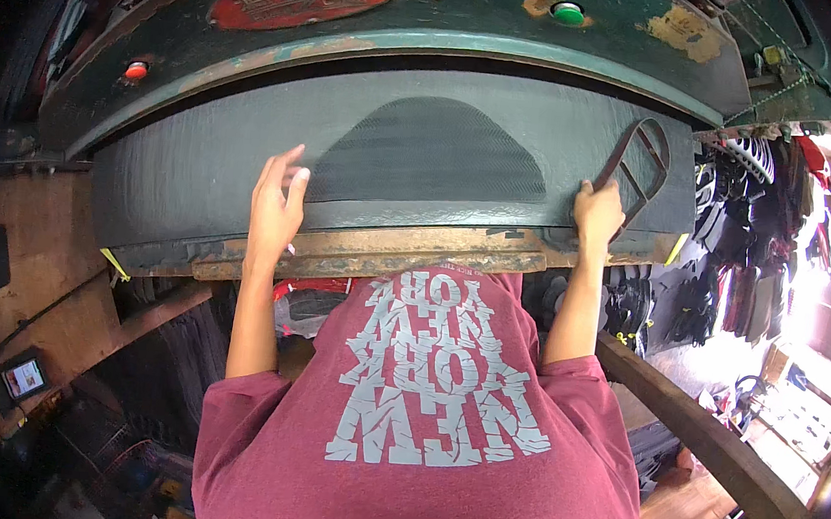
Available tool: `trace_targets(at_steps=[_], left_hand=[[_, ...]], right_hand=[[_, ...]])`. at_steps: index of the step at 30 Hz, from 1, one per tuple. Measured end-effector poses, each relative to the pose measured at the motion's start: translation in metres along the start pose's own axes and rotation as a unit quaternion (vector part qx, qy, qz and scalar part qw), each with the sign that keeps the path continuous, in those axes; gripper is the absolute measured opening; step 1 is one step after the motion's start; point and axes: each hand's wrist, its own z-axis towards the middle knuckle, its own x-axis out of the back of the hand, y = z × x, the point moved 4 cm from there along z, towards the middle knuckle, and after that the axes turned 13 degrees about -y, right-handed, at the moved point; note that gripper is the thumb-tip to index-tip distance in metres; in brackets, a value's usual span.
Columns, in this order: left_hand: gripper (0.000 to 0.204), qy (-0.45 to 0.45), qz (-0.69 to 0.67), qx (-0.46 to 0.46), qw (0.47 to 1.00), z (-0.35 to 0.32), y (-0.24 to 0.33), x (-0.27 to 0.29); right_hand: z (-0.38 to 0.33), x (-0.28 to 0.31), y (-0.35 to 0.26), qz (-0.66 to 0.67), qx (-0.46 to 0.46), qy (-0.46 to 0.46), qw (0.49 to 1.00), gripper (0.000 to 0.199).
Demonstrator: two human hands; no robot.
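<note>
A dark rubber-like sheet (435,152) with a fine ribbed texture lies flat on the grey work board (186,170); its far edge is curved, its near edge straight. At the sheet's left end hovers my left hand (279,200), fingers apart, with nothing in it. My right hand (598,216) is closed on the near part of a sole-shaped metal cutting die (623,151). The die has crossbars inside its outline and is at the board's right end, to the right of the sheet. Whether it touches the board I cannot tell.
A green machine beam (475,32) spans the far side above the board, bearing a green button (567,14) and a red button (137,70). A worn wooden ledge (367,251) runs along the near edge. Dark cut pieces (739,229) hang at the right. A wooden bar (707,433) slants below them.
</note>
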Motion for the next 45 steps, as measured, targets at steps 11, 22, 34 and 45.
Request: trace_targets(at_steps=[11,22,34,45], left_hand=[[0.035,-0.075,-0.251,0.028,0.965,0.006,0.016,0.000],[0.040,-0.098,-0.036,0.007,0.994,0.030,0.018,-0.008],[0.043,-0.117,0.159,-0.065,0.978,0.039,-0.024,-0.027],[0.070,-0.088,0.102,-0.124,0.983,0.038,-0.041,-0.038]], right_hand=[[-0.114,0.097,-0.031,0.038,0.422,-0.074,0.903,0.010],[-0.094,0.022,-0.130,0.046,0.601,-0.091,0.792,0.013],[-0.043,0.014,-0.057,0.225,0.426,-0.154,0.863,0.073],[-0.036,-0.027,-0.044,0.197,0.397,-0.144,0.885,0.077]])
